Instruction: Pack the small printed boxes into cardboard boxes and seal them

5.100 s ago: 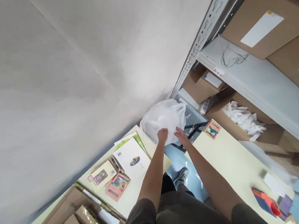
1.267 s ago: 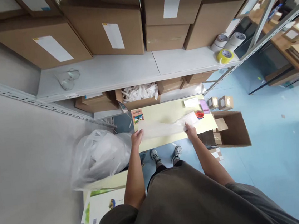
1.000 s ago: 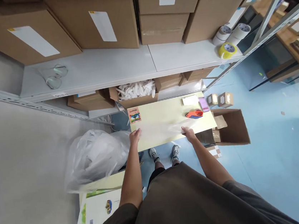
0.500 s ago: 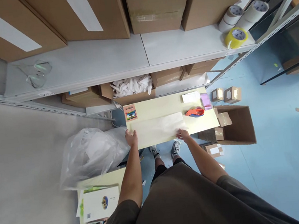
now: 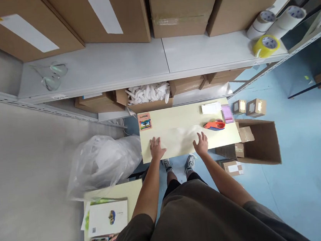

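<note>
Flat translucent plastic bag point(image 5: 178, 141) lies on the pale yellow desk point(image 5: 177, 114) beneath the left hand point(image 5: 157, 148) and right hand point(image 5: 200, 143), both hands open, fingers spread, pressing without gripping. Just beyond the right hand sits a red-and-blue tape dispenser point(image 5: 214, 125); left of the left hand slumps a bulging clear plastic sack point(image 5: 102, 167).

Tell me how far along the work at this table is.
Done: the clear plastic bag lies spread flat on the pale yellow table. In hand: the left hand and right hand rest open on it. Remaining: the full plastic sack beside the table and the white plastic pieces in the carton under the shelf.
</note>
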A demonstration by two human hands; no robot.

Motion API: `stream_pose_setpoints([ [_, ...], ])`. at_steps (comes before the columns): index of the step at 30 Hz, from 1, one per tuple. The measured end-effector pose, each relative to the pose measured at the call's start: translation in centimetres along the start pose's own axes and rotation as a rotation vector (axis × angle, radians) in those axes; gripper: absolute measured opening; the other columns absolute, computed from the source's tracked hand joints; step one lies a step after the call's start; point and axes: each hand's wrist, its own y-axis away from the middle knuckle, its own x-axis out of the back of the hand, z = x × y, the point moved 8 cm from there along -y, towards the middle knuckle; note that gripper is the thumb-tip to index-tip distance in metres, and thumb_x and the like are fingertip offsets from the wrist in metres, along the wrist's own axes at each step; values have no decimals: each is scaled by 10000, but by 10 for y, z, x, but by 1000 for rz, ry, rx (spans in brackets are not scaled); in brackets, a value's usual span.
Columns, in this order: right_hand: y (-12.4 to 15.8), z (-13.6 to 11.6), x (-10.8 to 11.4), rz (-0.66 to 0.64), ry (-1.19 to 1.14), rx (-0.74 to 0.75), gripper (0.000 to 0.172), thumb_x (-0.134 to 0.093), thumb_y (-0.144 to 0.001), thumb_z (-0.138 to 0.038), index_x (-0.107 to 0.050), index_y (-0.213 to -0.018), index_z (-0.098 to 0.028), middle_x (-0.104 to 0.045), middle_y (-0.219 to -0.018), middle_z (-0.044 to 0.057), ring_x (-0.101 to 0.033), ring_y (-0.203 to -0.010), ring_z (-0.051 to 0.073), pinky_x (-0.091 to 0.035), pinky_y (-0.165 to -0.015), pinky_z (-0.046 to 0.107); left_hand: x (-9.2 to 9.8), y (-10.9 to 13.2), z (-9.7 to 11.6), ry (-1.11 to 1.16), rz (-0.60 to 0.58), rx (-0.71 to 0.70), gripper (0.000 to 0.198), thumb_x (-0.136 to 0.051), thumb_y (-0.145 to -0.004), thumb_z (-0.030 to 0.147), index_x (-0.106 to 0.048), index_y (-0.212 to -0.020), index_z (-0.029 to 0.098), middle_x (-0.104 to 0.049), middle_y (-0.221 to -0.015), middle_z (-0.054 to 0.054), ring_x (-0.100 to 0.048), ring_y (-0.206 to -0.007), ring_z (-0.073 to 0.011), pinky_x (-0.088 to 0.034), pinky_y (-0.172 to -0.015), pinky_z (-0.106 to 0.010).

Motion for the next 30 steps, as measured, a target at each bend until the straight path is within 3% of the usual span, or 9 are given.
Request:
stream_pose_setpoints([
  [3, -9, -22, -35, -270, 170, 130, 697, -567, -995, -401, -409, -1663, -282, -198, -1809, 98, -143, -1662, 366, -332, -1248, 540, 5, -7, 2, 7, -15, -5, 1022, -820, -798, 397, -364, -1696, 229, -129, -1818, -127, -46, -1668, -433, -225, -1329, -561],
  [6, -19, -24, -60, -424, 224, 110, 779, -586, -1009, -465, -307, -1715, -292, -102, -1828, 107, -86, -1676, 377, -267, -1274, 566, 8, -12, -4, 32, -3, 26, 1030, -824, -800, 417, -358, -1699, 225, -117, -1819, -125, -25, -1668, -437, -226, -1329, -557],
  [11, -38, -24, -70, -383, 140, 91, 821, -666, -982, -487, -345, -1704, -263, -64, -1826, 144, -16, -1677, 411, -202, -1287, 628, 9, -21, -18, 103, 27, 39, 1034, -835, -795, 478, -370, -1693, 258, -132, -1818, -120, -25, -1666, -444, -231, -1320, -586],
  [17, -39, -37, -60, -270, 74, 23, 839, -744, -913, -425, -419, -1662, -235, -99, -1821, 144, 22, -1678, 410, -149, -1299, 670, 16, -19, -23, 144, 91, 13, 952, -791, -836, 511, -422, -1669, 235, -176, -1806, -146, -33, -1666, -448, -186, -1318, -626],
  [19, -36, -58, -59, -277, 27, 63, 814, -716, -915, -355, -423, -1661, -213, -140, -1815, 141, -20, -1684, 379, -180, -1315, 626, 26, -17, -29, 196, 162, -6, 821, -717, -902, 454, -466, -1642, 201, -226, -1792, -156, -83, -1669, -421, -210, -1323, -592],
  [23, -27, -129, -74, -413, -222, 254, 697, -628, -941, -280, -495, -1623, -237, -343, -1761, 86, -307, -1637, 274, -325, -1310, 462, 48, -23, -61, 341, 271, 55, 627, -572, -986, 342, -531, -1582, 150, -424, -1700, -174, -291, -1624, -352, -264, -1326, -505],
  [26, -32, -183, -93, -444, -364, 269, 646, -653, -928, -282, -569, -1568, -254, -459, -1700, 67, -436, -1573, 266, -357, -1299, 428, 63, -46, -90, 462, 310, 130, 612, -549, -985, 288, -533, -1570, 110, -529, -1614, -200, -452, -1534, -325, -326, -1298, -442],
  [30, -57, -243, -131, -486, -391, 185, 639, -674, -920, -286, -583, -1551, -252, -506, -1670, 55, -459, -1557, 270, -357, -1300, 424, 83, -92, -117, 616, 287, 168, 607, -575, -967, 259, -547, -1556, 116, -573, -1582, -190, -516, -1490, -318, -383, -1256, -408],
])
